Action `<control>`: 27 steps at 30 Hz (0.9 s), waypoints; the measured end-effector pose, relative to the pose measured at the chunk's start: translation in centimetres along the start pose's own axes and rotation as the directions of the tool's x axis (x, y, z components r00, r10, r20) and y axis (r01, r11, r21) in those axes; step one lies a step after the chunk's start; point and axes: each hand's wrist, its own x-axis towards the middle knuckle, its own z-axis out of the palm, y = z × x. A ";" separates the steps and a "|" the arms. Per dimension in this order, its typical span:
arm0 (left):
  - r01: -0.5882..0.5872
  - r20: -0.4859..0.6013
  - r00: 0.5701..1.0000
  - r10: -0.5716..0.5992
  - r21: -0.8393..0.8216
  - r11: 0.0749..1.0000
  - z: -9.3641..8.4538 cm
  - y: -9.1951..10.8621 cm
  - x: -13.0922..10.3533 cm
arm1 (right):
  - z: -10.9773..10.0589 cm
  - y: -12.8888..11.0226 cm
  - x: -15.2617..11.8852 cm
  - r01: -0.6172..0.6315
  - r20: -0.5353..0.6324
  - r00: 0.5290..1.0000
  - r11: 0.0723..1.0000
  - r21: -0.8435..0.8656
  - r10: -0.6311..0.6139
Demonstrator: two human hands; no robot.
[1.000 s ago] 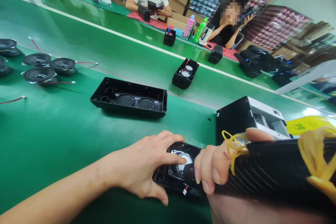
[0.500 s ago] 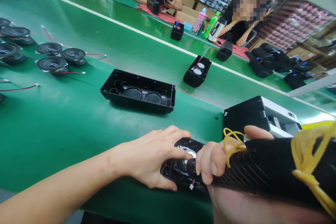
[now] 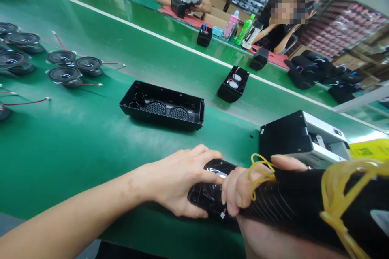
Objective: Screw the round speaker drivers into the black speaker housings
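My left hand (image 3: 185, 180) grips the far-left end of a black speaker housing (image 3: 198, 197) on the green bench, its thumb resting near a round speaker (image 3: 219, 173) inside. My right hand (image 3: 243, 194) is closed around a thick black electric screwdriver (image 3: 288, 196) with a ribbed grip and yellow bands tied round it. The tool points down into the housing; its tip is hidden behind my fingers. A small white plug (image 3: 223, 215) on a red wire shows at the housing's near side. The tool and my right hand cover the housing's right part.
An open black housing (image 3: 146, 116) with two round grilles lies beyond my left hand. Loose speakers (image 3: 64, 73) with red wires sit at left. A black-and-silver machine (image 3: 285, 141) stands at right. Another housing (image 3: 227, 94) is farther back. Two people sit across the bench.
The screwdriver and my right hand have shifted slightly left and down. My left hand keeps its hold on the housing. Across the bench, one person's hands have lowered the dark part they hold.
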 end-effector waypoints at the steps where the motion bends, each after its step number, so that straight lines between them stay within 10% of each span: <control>1: -0.005 -0.012 1.000 0.005 0.000 1.000 0.0 0.0 0.0 | -0.1 0.0 0.0 -0.006 0.041 0.999 1.000 -0.006 0.006; 27: 0.016 0.021 1.000 -0.018 0.051 0.999 0.0 0.3 0.2 | -2.6 0.4 -0.9 -0.436 0.303 0.860 0.900 0.014 0.412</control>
